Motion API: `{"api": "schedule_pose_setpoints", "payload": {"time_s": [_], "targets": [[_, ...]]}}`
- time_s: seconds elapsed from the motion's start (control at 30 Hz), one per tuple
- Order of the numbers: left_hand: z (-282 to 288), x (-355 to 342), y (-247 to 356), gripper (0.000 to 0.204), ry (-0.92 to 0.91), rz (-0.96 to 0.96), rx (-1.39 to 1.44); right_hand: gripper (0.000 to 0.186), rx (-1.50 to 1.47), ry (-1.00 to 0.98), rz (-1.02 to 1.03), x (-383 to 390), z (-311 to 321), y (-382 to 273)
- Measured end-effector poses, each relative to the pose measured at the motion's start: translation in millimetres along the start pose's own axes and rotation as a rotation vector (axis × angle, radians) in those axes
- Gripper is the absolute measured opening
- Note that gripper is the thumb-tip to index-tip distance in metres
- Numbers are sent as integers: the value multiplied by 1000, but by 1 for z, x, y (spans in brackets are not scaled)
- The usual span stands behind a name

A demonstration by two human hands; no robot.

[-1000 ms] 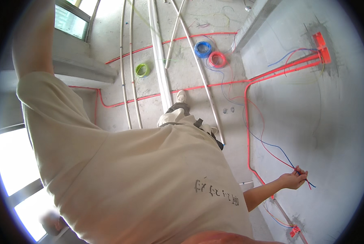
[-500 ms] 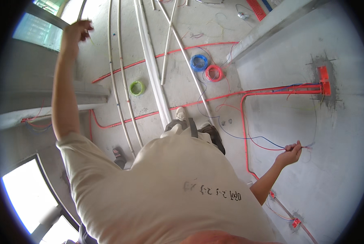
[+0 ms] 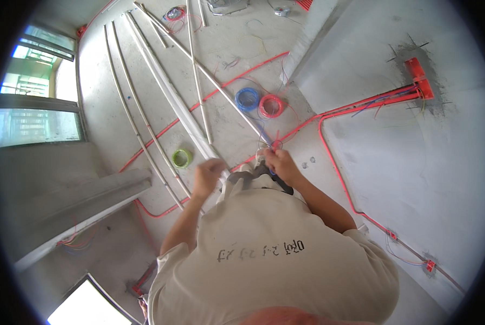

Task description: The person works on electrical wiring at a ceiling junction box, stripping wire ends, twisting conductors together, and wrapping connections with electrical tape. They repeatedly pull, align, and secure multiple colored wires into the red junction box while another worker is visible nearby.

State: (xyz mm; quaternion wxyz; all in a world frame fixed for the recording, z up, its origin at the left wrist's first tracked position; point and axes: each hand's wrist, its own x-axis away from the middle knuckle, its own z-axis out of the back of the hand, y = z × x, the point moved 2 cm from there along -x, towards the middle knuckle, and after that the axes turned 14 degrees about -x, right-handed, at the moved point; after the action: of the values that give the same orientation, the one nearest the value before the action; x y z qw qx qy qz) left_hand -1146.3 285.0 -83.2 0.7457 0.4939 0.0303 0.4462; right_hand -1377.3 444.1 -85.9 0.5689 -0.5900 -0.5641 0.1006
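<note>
In the head view my right hand (image 3: 279,163) is closed on red and blue wires (image 3: 275,140) in front of my body, over the floor. My left hand (image 3: 210,172) is lower left of it, blurred by motion; I cannot tell what, if anything, is in its fingers. Just beyond my hands lie a blue wire coil (image 3: 247,99) and a red coil (image 3: 272,105). A green coil (image 3: 181,158) lies to the left of them. Long white conduits (image 3: 156,70) and red conduit runs (image 3: 334,154) cross the floor around me.
Windows (image 3: 36,122) are at the left, above a concrete ledge (image 3: 91,203). A grey wall (image 3: 405,189) at the right carries red junction boxes (image 3: 416,73) with loose wires. A narrow concrete upright (image 3: 315,38) juts out at the top right. More bundled wire (image 3: 175,13) lies farther off.
My right hand, with the wires, has moved from the right wall in toward my middle. My left hand has come down from high at the left toward my middle. The view has shifted.
</note>
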Motion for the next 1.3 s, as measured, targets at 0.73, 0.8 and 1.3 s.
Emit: {"api": "schedule_pose_setpoints", "payload": {"time_s": [0.73,0.8,1.3], "targets": [[114,-310,-86,21,-619,-120,-777,28,-634,974,578,-59,46,-95],[128,-349,-141,21,-727,-113,-785,27,-605,1071,617,-45,36,-98],[-77,-591,-415,34,-504,373,-774,29,126,1221,-453,-14,-3,124]]}}
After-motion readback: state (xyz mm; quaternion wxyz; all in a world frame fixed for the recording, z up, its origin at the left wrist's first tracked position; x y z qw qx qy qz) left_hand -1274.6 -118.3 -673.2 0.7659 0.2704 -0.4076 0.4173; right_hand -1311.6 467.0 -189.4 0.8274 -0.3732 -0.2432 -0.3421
